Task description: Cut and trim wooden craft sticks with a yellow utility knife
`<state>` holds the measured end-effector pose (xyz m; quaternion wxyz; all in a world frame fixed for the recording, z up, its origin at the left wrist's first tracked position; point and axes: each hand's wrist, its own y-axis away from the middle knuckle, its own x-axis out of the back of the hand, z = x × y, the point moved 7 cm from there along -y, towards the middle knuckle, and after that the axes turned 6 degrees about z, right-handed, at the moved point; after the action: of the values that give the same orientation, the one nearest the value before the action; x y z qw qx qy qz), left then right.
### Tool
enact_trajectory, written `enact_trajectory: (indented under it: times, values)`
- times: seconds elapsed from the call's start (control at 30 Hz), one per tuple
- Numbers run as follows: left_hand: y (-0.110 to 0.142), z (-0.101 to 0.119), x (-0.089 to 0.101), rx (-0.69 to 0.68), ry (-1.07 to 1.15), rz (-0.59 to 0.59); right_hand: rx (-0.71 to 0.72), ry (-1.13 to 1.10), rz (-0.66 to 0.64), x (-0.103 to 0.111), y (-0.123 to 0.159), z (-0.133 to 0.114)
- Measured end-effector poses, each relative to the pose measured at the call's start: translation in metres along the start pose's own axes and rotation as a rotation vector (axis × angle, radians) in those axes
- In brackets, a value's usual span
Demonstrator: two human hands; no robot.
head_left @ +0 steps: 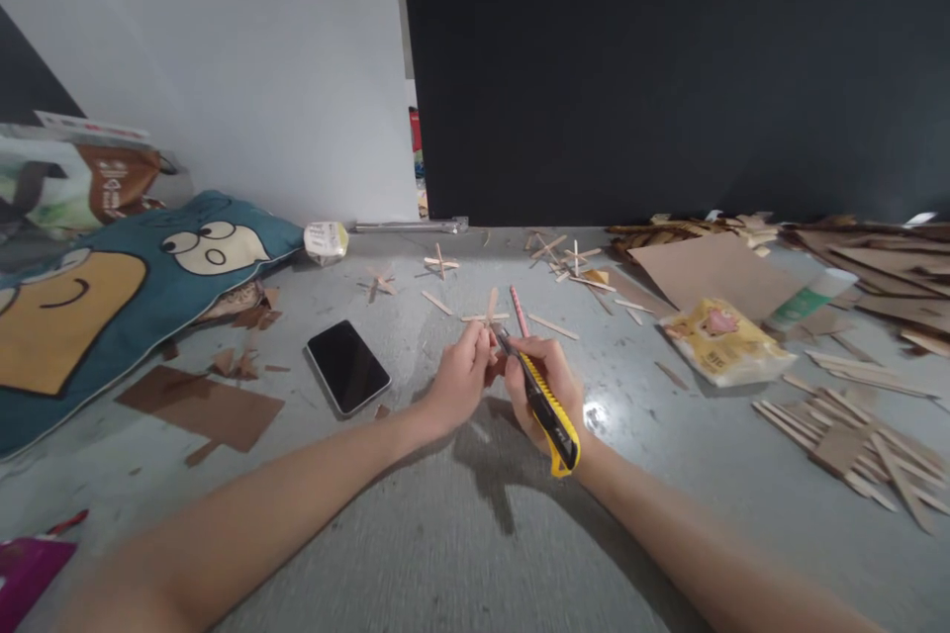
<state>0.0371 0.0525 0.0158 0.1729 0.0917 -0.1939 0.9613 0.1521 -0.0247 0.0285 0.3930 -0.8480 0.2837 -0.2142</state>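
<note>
My right hand (pixel 545 384) is closed round a yellow and black utility knife (pixel 547 410), its blade end pointing up toward my left hand. My left hand (pixel 461 378) pinches a small wooden piece (pixel 493 356) at the knife's tip; the piece is mostly hidden by my fingers. Both hands hover low over the grey floor (pixel 475 514) in the middle of the view. A pink pencil (pixel 518 311) lies on the floor just beyond my hands.
A black phone (pixel 347 366) lies left of my hands. Brown cardboard pieces (pixel 200 406) and a blue cartoon cushion (pixel 111 297) sit further left. Wooden sticks (pixel 853 435), cardboard sheets (pixel 712 272) and a yellow packet (pixel 723 341) lie right. Stick crosses (pixel 564 257) lie near the dark wall.
</note>
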Motion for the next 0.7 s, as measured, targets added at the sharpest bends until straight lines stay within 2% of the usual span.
enact_trajectory:
  times: [0.4, 0.53, 0.7]
  values:
    - [0.001, 0.001, 0.002, 0.006, -0.046, 0.014, -0.105, 0.002, -0.058, 0.0, -0.005, -0.009]
    - [0.001, 0.002, 0.002, 0.004, -0.042, 0.008, -0.168, -0.027, -0.032, -0.001, -0.004, -0.008]
    - [0.001, 0.001, 0.0, 0.06, 0.015, 0.011, -0.282, -0.175, 0.044, -0.004, -0.002, 0.003]
